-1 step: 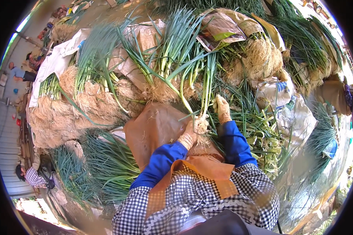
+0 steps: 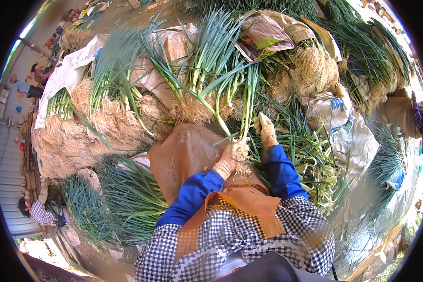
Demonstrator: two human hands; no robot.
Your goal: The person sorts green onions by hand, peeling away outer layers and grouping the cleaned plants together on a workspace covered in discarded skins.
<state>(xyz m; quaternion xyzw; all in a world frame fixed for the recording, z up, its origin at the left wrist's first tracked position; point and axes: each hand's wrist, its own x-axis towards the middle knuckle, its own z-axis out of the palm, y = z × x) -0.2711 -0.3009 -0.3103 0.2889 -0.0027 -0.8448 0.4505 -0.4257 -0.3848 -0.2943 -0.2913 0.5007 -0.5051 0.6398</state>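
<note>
My left hand (image 2: 226, 162) is closed round the base of a small bunch of green onions (image 2: 247, 105), just above the brown apron over my lap. Their tangled pale roots (image 2: 241, 150) hang beside my fingers, and the green tops point away from me. To the right of this bunch is my right hand (image 2: 266, 131), raised, its fingers drawn together; whether anything small is between them I cannot make out. Loose green leaves (image 2: 291, 120) lie behind and beside it. Stripped leaves and peelings (image 2: 315, 174) are heaped near my right forearm.
Rooted green onions (image 2: 202, 61) stand in a row ahead, with more at far left (image 2: 110, 94). A leafy pile (image 2: 131, 197) lies by my left elbow. White sacking (image 2: 355, 145) is at right. Several people are at left, one in a checked top (image 2: 42, 214).
The fingers of my right hand have shifted slightly. My left hand and the green onions stay in place.
</note>
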